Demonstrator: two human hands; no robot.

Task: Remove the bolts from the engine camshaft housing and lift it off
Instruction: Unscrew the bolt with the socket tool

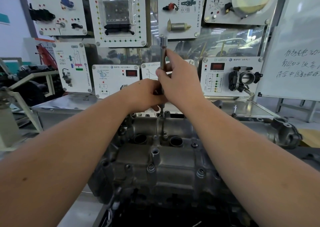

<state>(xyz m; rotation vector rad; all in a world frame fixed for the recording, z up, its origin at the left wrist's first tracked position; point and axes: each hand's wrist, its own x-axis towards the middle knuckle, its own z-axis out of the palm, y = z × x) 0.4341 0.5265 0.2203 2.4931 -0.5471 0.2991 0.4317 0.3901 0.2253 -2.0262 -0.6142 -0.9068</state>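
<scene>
The grey metal camshaft housing (166, 159) lies in front of me on top of the engine, with two round plug wells and several bolts (200, 172) standing in its bosses. A long chrome socket extension (163, 53) stands upright over the housing's far side. Its lower tip (162, 114) reaches down near a bolt at the far edge. My right hand (180, 77) grips the upper shaft between thumb and fingers. My left hand (147, 95) is curled around the lower shaft just above the housing.
A wall of white training panels (119, 17) with sensors, a throttle body (245, 78) and displays stands behind the steel bench (69, 103). A whiteboard (294, 53) leans at the right. A cast engine part (284, 131) sits right of the housing.
</scene>
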